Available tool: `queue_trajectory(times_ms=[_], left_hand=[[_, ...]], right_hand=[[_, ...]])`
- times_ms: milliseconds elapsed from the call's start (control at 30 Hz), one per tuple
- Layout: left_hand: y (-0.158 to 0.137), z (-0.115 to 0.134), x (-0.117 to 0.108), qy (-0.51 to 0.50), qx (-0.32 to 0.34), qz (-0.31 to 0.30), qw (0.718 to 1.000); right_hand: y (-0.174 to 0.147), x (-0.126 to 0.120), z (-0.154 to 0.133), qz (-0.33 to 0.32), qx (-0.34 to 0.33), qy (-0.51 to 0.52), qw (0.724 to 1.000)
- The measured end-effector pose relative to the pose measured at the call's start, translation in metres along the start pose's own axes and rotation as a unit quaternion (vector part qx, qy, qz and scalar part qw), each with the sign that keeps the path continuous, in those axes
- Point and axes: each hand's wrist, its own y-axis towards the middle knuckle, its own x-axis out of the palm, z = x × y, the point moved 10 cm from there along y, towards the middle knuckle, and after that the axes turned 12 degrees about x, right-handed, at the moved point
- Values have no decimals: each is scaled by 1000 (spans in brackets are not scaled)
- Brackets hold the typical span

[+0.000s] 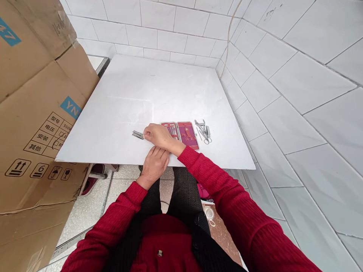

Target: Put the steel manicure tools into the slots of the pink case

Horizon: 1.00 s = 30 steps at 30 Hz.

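Observation:
Silver nail clippers [138,134] lie low over the white tabletop, with the fingertips of my right hand [157,135] pinched on their near end. My right forearm crosses in front of my left hand [155,163], which rests at the table's front edge, fingers stretched forward and close together. Its fingertips are partly covered by my right wrist, beside the lower left of an opened manicure case [190,140]. The case has a pinkish-red lining, and small tools sit in its left half, partly hidden by my right hand.
Right of the case lie several loose metal tools, among them nippers [200,123] and small scissors [206,139]. Large cardboard boxes [42,94] stand along the left of the white table [181,83]. Tiled walls [283,102] border the back and right, with a cable [228,37] in the corner.

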Motion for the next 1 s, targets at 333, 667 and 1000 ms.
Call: queue_trajectory(times_ms=[333,667,1000], left_hand=[[-3,3,-2,30,20,19,999],[-6,0,2,8,16,18,1000],[-7,0,1,22,20,28,999]], right_hand=[[12,18,-29,3,-34,-122,992],[17,29,-33,-5,-37,-174,984],[11,22,-41,-13,-44,-162,986]])
